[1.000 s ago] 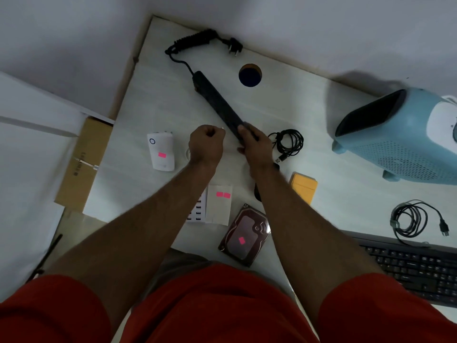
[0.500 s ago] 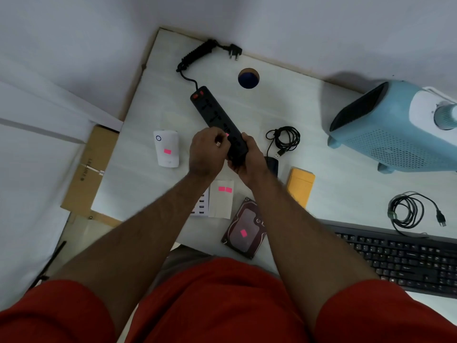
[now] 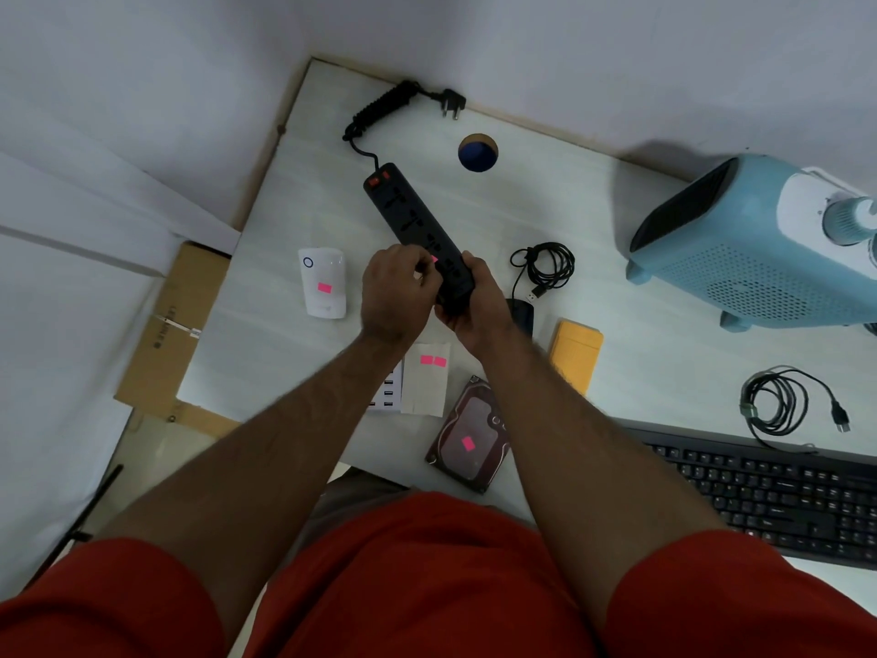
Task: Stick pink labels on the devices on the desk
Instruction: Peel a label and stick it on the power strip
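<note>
A black power strip [image 3: 412,219] lies slantwise on the white desk [image 3: 593,230]. My right hand [image 3: 474,303] grips its near end. My left hand [image 3: 394,296] pinches a pink label [image 3: 433,259] against the strip's top face, fingers curled over it. The label sheet [image 3: 425,384] with two pink labels lies just below my hands. A white device [image 3: 323,283] at the left and a hard drive [image 3: 470,436] at the near edge each carry a pink label.
A blue fan heater [image 3: 759,249] stands at the right. A coiled black cable [image 3: 545,268], a yellow pad [image 3: 576,356], another cable [image 3: 778,401] and a black keyboard [image 3: 778,491] lie to the right. A white USB hub [image 3: 387,394] peeks from under my left forearm. A cable hole [image 3: 478,152] is at the back.
My right hand turned the power strip socket side up and took hold of its near end. My left hand came over from the left and brought a pink label onto the strip.
</note>
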